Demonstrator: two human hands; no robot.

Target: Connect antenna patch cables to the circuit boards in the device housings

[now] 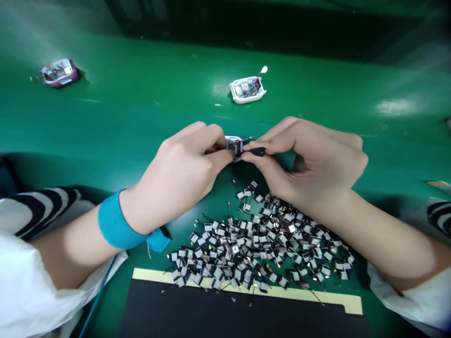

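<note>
My left hand (190,162) pinches a small white device housing (232,139) between thumb and fingers, just above the middle of the view. A circuit board shows inside the open housing, with a thin red wire at its right side. My right hand (310,155) is closed from the right on a short black piece (259,151) with a rounded end. Its other end reaches the housing's right edge, and the fingertips hide its exact kind. Below both hands lies a heap of small grey-and-black antenna-like parts with thin leads (243,244).
A white open housing with a circuit board (247,91) sits farther back on the green table (158,98). Another, purple-edged housing (60,74) lies at the far left. A black sheet with a pale yellow edge (197,312) lies in front. A blue wristband (118,220) circles my left wrist.
</note>
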